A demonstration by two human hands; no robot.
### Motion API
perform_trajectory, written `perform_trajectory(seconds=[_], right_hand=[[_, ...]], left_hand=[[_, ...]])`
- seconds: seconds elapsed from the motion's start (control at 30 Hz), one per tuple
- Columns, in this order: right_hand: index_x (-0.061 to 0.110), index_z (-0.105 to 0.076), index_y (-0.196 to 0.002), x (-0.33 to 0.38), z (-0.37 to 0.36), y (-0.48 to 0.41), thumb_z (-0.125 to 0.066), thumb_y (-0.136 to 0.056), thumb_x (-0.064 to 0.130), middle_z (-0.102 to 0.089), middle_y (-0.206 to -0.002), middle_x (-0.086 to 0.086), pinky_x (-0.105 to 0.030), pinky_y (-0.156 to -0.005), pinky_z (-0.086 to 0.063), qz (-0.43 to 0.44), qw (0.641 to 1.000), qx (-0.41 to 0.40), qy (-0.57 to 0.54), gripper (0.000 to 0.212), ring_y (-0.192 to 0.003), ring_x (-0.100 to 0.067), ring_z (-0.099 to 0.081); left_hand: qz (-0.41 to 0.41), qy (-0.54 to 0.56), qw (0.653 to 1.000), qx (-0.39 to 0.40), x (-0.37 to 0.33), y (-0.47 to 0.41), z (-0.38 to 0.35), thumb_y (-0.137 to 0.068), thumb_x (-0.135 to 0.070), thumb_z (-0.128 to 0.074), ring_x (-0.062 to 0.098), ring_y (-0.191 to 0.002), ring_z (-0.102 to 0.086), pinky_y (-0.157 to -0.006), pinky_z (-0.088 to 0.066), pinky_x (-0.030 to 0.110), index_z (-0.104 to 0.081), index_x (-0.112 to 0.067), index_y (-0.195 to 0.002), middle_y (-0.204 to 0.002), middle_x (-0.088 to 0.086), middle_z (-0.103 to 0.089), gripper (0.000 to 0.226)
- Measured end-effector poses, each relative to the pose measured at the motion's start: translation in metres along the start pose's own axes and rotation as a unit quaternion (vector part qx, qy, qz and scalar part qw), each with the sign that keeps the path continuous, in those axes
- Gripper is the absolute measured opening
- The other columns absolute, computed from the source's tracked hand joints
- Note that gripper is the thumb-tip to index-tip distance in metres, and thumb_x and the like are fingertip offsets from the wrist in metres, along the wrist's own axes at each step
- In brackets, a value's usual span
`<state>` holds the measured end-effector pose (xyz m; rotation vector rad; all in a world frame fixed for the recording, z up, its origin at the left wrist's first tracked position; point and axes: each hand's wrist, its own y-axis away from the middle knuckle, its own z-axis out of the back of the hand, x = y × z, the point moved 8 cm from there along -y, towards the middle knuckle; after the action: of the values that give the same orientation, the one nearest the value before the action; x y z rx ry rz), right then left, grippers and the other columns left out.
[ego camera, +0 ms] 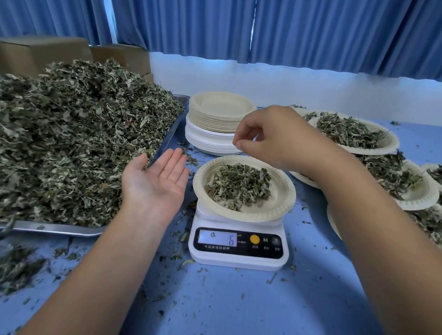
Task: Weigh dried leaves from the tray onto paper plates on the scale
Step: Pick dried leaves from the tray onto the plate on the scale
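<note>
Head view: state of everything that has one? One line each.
left hand, open, palm up, empty
right hand, fingers curled over the plate; cannot tell if it pinches leaves
scale, on, display lit, a 6 readable
plate on scale, holds a small pile of leaves
tray, heaped with dried leaves
plate stack, empty, unused
plates at right, filled with leaves
curtains, drawn shut
</note>
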<state>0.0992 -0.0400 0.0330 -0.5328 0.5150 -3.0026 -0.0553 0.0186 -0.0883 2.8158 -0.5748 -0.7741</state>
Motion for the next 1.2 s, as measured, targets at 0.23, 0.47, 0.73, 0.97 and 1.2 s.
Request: perform_trajectory(seconds=[0.23,0.47,0.73,0.97,1.2], right_hand=[[0.03,-0.069,-0.082,-0.001,0.002,0.0,-0.062,-0.085,0.021,-0.068,-0.085,0.011,-0.023,-0.073,-0.046,0.001,1.0,-0.001,0.011,0.012,-0.081,-0.003,-0.059],[0.031,-0.069,-0.086,-0.003,-0.006,0.003,-0.063,-0.086,0.023,-0.067,-0.088,0.013,-0.023,-0.071,-0.047,-0.006,0.998,0.063,0.029,0.01,-0.08,-0.001,-0.058],[0.029,-0.068,-0.085,0.007,-0.007,0.002,-0.062,-0.087,0.02,-0.063,-0.081,0.013,-0.011,-0.061,-0.038,0.011,1.0,0.022,0.014,0.011,-0.068,0.003,-0.052],[0.022,-0.071,-0.089,0.021,-0.022,-0.002,-0.06,-0.088,0.016,-0.058,-0.074,0.018,-0.026,-0.074,-0.048,0.003,0.999,0.005,0.036,0.013,-0.08,-0.008,-0.06],[0.016,-0.075,-0.096,0.099,-0.07,-0.055,-0.059,-0.087,0.011,-0.073,-0.094,-0.001,-0.027,-0.079,-0.047,0.109,0.99,0.049,0.068,0.019,-0.086,-0.015,-0.065]], left_hand=[[0.001,-0.004,1.0,0.003,0.001,0.0,-0.001,-0.101,-0.035,-0.033,0.028,-0.124,-0.051,-0.107,-0.037,0.039,-0.051,0.003,-0.126,-0.123,0.016,-0.06,0.049],[0.002,-0.007,1.0,0.005,0.001,0.0,0.0,-0.101,-0.035,-0.033,0.028,-0.124,-0.051,-0.107,-0.037,0.039,-0.051,0.003,-0.126,-0.124,0.016,-0.06,0.049],[0.002,-0.006,1.0,-0.004,0.001,-0.002,0.001,-0.101,-0.034,-0.032,0.029,-0.124,-0.052,-0.106,-0.037,0.04,-0.052,0.003,-0.124,-0.122,0.017,-0.06,0.048],[0.014,0.01,1.0,-0.022,0.003,-0.001,0.003,-0.103,-0.034,-0.026,0.028,-0.124,-0.052,-0.107,-0.036,0.039,-0.055,0.003,-0.117,-0.123,0.017,-0.06,0.049],[0.024,0.028,0.998,-0.052,0.011,-0.007,0.008,-0.103,-0.03,-0.023,0.027,-0.132,-0.044,-0.11,-0.03,0.037,-0.054,0.002,-0.118,-0.136,0.018,-0.051,0.047]])
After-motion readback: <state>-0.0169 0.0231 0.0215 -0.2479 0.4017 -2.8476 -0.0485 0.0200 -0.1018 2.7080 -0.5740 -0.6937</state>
